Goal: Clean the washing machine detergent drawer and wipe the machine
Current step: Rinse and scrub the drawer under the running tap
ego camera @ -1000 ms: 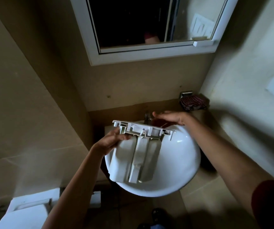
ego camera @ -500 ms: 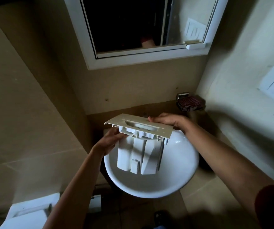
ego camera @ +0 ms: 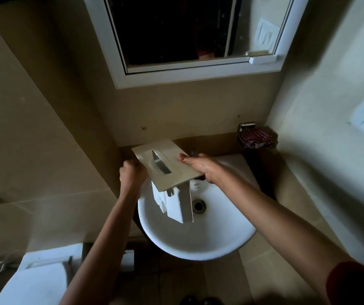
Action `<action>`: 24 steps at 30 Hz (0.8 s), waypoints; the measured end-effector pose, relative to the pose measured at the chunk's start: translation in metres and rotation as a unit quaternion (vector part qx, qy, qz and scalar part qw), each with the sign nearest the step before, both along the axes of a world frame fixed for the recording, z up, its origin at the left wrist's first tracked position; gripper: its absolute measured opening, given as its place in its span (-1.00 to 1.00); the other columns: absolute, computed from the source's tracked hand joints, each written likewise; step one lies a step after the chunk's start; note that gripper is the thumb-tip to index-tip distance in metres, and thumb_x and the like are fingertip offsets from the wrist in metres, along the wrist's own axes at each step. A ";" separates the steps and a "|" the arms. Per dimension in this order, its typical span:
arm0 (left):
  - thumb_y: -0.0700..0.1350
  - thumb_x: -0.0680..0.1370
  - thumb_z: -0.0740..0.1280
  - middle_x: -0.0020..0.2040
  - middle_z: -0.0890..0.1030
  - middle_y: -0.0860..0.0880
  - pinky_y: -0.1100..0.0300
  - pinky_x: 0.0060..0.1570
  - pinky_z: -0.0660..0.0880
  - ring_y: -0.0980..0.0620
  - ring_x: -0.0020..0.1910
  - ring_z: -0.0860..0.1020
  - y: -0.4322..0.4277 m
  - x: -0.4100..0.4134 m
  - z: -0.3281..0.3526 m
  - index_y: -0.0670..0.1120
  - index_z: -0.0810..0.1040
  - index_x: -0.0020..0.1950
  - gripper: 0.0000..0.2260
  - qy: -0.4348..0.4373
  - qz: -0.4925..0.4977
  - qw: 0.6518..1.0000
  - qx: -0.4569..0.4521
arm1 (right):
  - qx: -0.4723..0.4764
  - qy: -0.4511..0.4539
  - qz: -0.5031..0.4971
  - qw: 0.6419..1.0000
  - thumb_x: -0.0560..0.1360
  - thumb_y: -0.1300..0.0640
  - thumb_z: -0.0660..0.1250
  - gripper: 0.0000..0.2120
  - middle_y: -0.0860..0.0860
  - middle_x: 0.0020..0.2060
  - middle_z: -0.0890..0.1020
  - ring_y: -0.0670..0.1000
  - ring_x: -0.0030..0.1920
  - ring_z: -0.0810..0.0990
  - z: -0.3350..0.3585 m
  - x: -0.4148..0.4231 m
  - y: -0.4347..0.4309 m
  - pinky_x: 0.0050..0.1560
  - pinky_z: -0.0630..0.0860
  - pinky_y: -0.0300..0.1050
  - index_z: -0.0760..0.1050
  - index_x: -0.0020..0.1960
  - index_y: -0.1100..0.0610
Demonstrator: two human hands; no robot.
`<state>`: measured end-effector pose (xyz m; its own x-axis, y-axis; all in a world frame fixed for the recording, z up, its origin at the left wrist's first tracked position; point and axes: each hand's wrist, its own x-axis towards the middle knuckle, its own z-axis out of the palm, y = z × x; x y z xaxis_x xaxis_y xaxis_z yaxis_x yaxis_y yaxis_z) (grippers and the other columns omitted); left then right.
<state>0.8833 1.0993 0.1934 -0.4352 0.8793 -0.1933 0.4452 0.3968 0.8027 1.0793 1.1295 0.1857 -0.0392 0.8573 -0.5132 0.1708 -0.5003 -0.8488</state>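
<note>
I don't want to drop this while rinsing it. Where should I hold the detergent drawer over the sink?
Hold the detergent drawer by its flat front panel, coming from either side, as the left hand and right hand do. The panel faces up and overhangs the tray body hanging over the wash basin, giving clear edges.

Toilet (ego camera: 33, 282) partly cut off — btm-left edge.
</note>
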 end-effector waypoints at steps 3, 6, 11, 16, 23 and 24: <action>-0.22 0.52 0.18 0.19 0.43 -0.33 -0.10 0.24 0.33 -0.32 0.19 0.40 -0.009 0.006 0.014 -0.28 0.45 0.18 -0.73 0.126 0.002 0.990 0.066 | 0.051 0.019 0.001 0.998 0.32 -0.23 0.45 -0.23 0.15 0.27 0.51 0.12 0.18 0.56 0.007 -0.009 -0.014 0.14 0.54 0.00 0.35 0.32 0.24; -0.04 0.59 0.21 0.11 0.57 -0.26 0.04 0.09 0.40 -0.26 0.14 0.50 -0.011 0.018 0.021 -0.22 0.58 0.10 -0.71 0.167 -0.075 0.982 0.040 | 0.139 -0.059 0.047 0.987 0.50 -0.07 0.35 -0.67 0.12 -0.05 0.65 0.09 -0.08 0.64 0.007 -0.017 -0.032 -0.05 0.59 -0.03 0.53 -0.01 0.21; 0.32 0.49 0.25 0.11 0.55 -0.14 0.04 0.11 0.54 -0.15 0.14 0.56 -0.007 0.043 0.027 -0.27 0.52 0.11 -0.37 -0.027 -0.081 0.985 -0.151 | 0.214 -0.224 0.130 0.942 0.58 -0.04 0.22 -0.62 0.02 -0.42 0.47 -0.02 -0.40 0.44 0.001 -0.030 -0.053 -0.42 0.23 -0.18 0.44 -0.32 0.15; 0.36 0.33 0.41 0.09 0.51 -0.14 -0.01 -0.03 0.46 -0.18 0.10 0.51 -0.013 0.052 0.019 -0.18 0.50 -0.01 -0.39 -0.117 -0.060 0.958 -0.256 | 0.270 -0.227 0.185 0.917 0.61 0.04 0.16 -0.68 0.15 -0.12 0.66 0.10 -0.08 0.62 0.001 -0.038 -0.069 -0.14 0.46 -0.06 0.59 -0.02 0.24; 0.11 0.16 0.55 -0.12 0.52 -0.09 0.24 -0.41 0.38 -0.02 -0.26 0.49 -0.015 0.042 0.019 -0.22 0.50 0.13 -0.33 -0.026 -0.044 0.986 -0.159 | 0.079 -0.080 0.358 0.927 0.55 0.18 0.32 -0.93 0.13 -0.18 0.68 0.00 -0.23 0.66 0.020 0.007 -0.051 -0.19 0.58 -0.18 0.57 -0.05 0.12; 0.06 0.22 0.57 0.03 0.49 -0.14 0.19 -0.30 0.43 -0.06 -0.11 0.49 -0.016 0.042 0.021 -0.27 0.37 0.28 -0.23 -0.013 -0.045 0.990 -0.134 | 0.069 -0.104 0.357 0.926 0.53 0.19 0.33 -0.94 0.15 -0.14 0.69 0.01 -0.21 0.67 0.019 0.017 -0.045 -0.15 0.58 -0.15 0.59 -0.05 0.12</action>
